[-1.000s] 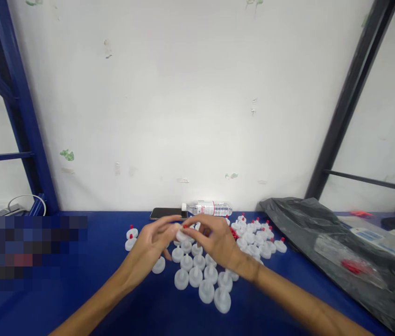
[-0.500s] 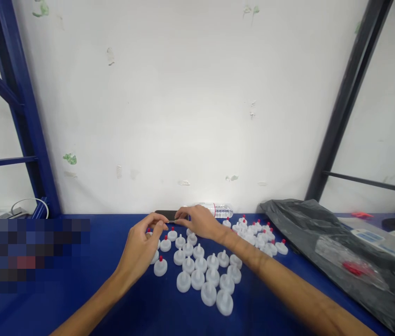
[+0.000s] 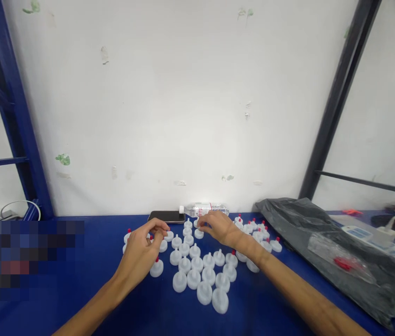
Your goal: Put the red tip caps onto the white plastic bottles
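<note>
On the blue table stand several white plastic nozzle caps (image 3: 196, 264), plain spouts up, in a loose cluster between my hands. My left hand (image 3: 143, 247) hovers over the left side of the cluster with fingers curled toward the thumb; whatever it may hold is hidden. Close by is a red-tipped nozzle cap (image 3: 156, 268). At the back of the cluster my right hand (image 3: 218, 227) reaches down, its fingertips closed at the spout of a white nozzle cap (image 3: 199, 234). More red-tipped nozzle caps (image 3: 276, 245) stand right of the right hand, partly hidden by the forearm.
A black phone (image 3: 167, 216) and a clear bottle (image 3: 202, 209) lie along the white wall. At right, a dark grey plastic bag (image 3: 299, 224) has a clear bag of red pieces (image 3: 342, 261) on it. Blue and dark frame posts rise on both sides.
My hands, with fingertips together in front of the phone before, have parted. The right hand went down to a white nozzle cap; the left hand drew slightly back. The view turned slightly right.
</note>
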Motion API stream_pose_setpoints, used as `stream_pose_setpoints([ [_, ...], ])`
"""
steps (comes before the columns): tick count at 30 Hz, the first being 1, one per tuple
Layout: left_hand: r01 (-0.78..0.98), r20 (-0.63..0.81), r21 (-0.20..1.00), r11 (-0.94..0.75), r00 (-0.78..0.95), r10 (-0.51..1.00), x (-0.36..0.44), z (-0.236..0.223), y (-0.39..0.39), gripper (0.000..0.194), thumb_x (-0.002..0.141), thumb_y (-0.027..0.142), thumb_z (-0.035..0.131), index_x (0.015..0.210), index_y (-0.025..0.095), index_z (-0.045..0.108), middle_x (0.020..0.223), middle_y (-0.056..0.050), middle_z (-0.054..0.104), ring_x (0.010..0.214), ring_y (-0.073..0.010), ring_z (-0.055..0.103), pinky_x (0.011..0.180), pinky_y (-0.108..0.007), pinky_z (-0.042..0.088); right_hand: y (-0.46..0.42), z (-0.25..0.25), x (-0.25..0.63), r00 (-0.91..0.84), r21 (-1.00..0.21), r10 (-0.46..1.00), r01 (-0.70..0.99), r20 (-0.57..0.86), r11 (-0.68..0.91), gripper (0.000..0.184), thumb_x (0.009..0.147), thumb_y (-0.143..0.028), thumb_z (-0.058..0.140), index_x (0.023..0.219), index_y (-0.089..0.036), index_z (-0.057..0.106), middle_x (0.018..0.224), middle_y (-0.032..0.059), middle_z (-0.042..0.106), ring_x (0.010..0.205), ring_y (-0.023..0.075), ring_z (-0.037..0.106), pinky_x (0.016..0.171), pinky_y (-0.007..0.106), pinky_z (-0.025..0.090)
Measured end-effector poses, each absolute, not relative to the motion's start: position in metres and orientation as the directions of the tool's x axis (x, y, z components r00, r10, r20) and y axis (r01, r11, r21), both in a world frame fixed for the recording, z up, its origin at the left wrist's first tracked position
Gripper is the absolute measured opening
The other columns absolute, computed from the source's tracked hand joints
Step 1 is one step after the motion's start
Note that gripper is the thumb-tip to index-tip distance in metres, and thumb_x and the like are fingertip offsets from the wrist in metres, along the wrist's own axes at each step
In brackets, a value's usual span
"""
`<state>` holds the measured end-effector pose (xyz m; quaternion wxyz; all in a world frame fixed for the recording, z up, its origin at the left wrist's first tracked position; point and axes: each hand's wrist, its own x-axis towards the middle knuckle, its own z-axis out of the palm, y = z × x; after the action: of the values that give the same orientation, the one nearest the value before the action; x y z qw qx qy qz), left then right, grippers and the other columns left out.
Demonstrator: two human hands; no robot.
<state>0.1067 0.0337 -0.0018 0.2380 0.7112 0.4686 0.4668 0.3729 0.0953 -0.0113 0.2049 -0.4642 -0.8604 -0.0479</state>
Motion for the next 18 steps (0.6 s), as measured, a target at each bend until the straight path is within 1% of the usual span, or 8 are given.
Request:
stream_pose_setpoints([
  [2, 0.460, 0.447, 0.761, -0.457, 0.137, 0.884, 0.108, -0.001, 0.030, 0.020, 0.092, 0.031, 0.047, 0.092, 0.021, 0.065, 0.081, 0.001, 0.067, 0.045, -0.0089, 0.039, 0.045, -0.023, 0.033, 0.089, -0.004, 0.374, -0.476, -0.091, 0.776, 0.827, 0.413, 0.555, 0.010, 0.091, -0.021, 0.068, 0.087, -0.023, 0.077, 0.083, 0.0027, 0.076, 0.083, 0.0208, 0.069, 0.082, 0.031, 0.047],
  [4, 0.487, 0.455, 0.734, -0.474, 0.166, 0.875, 0.111, -0.002, 0.026, 0.021, 0.091, 0.036, 0.053, 0.098, 0.022, 0.068, 0.086, 0.000, 0.068, 0.046, -0.0088, 0.039, 0.047, -0.024, 0.036, 0.076, 0.004, 0.373, -0.467, -0.118, 0.745, 0.806, 0.476, 0.580, 0.010, 0.092, -0.022, 0.068, 0.089, -0.023, 0.077, 0.085, 0.0026, 0.076, 0.084, 0.0205, 0.068, 0.086, 0.033, 0.046],
  [8, 0.458, 0.381, 0.752, -0.474, 0.284, 0.880, 0.118, -0.005, 0.019, 0.046, 0.088, 0.047, 0.064, 0.131, 0.030, 0.060, 0.119, -0.004, 0.067, 0.054, -0.0098, 0.052, 0.057, -0.027, 0.049, 0.039, 0.019, 0.356, -0.373, -0.391, 0.648, 0.565, 0.664, 0.726, 0.005, 0.090, -0.029, 0.072, 0.090, -0.025, 0.076, 0.089, -0.0005, 0.077, 0.083, 0.0161, 0.069, 0.082, 0.028, 0.050],
  [10, 0.369, 0.345, 0.813, -0.451, 0.320, 0.883, 0.122, -0.006, 0.016, 0.045, 0.088, 0.048, 0.064, 0.129, 0.029, 0.062, 0.123, -0.007, 0.067, 0.069, -0.0151, 0.064, 0.059, -0.027, 0.052, 0.025, 0.023, 0.346, -0.327, -0.492, 0.658, 0.463, 0.678, 0.737, 0.007, 0.088, -0.031, 0.074, 0.087, -0.024, 0.076, 0.085, -0.0014, 0.077, 0.079, 0.0152, 0.069, 0.077, 0.026, 0.051],
  [12, 0.276, 0.345, 0.857, -0.436, 0.321, 0.882, 0.124, -0.005, 0.015, 0.039, 0.088, 0.046, 0.065, 0.120, 0.024, 0.066, 0.119, -0.008, 0.069, 0.093, -0.0230, 0.068, 0.059, -0.025, 0.053, 0.021, 0.026, 0.342, -0.333, -0.532, 0.670, 0.420, 0.663, 0.735, 0.012, 0.090, -0.034, 0.072, 0.090, -0.023, 0.076, 0.086, -0.0010, 0.077, 0.080, 0.0154, 0.070, 0.077, 0.026, 0.052],
  [15, 0.196, 0.349, 0.891, -0.410, 0.283, 0.893, 0.122, -0.001, 0.017, 0.033, 0.086, 0.044, 0.069, 0.108, 0.021, 0.066, 0.115, -0.010, 0.070, 0.107, -0.0284, 0.066, 0.055, -0.022, 0.051, 0.031, 0.026, 0.354, -0.355, -0.472, 0.684, 0.521, 0.638, 0.711, 0.020, 0.098, -0.035, 0.060, 0.110, -0.026, 0.073, 0.101, 0.0009, 0.077, 0.091, 0.0170, 0.070, 0.085, 0.028, 0.052],
  [16, 0.182, 0.346, 0.899, -0.399, 0.265, 0.900, 0.121, 0.000, 0.019, 0.031, 0.084, 0.043, 0.070, 0.104, 0.020, 0.066, 0.116, -0.011, 0.070, 0.107, -0.0288, 0.066, 0.053, -0.022, 0.051, 0.037, 0.024, 0.362, -0.365, -0.417, 0.695, 0.597, 0.619, 0.685, 0.022, 0.099, -0.033, 0.057, 0.115, -0.026, 0.072, 0.104, 0.0015, 0.077, 0.094, 0.0178, 0.070, 0.088, 0.030, 0.051],
  [18, 0.158, 0.339, 0.912, -0.379, 0.231, 0.912, 0.119, 0.001, 0.022, 0.029, 0.082, 0.042, 0.073, 0.098, 0.020, 0.062, 0.117, -0.011, 0.069, 0.107, -0.0289, 0.066, 0.051, -0.021, 0.050, 0.050, 0.017, 0.379, -0.413, -0.247, 0.739, 0.759, 0.533, 0.602, 0.020, 0.098, -0.027, 0.057, 0.109, -0.026, 0.075, 0.101, 0.0030, 0.077, 0.097, 0.0202, 0.069, 0.090, 0.032, 0.049],
])
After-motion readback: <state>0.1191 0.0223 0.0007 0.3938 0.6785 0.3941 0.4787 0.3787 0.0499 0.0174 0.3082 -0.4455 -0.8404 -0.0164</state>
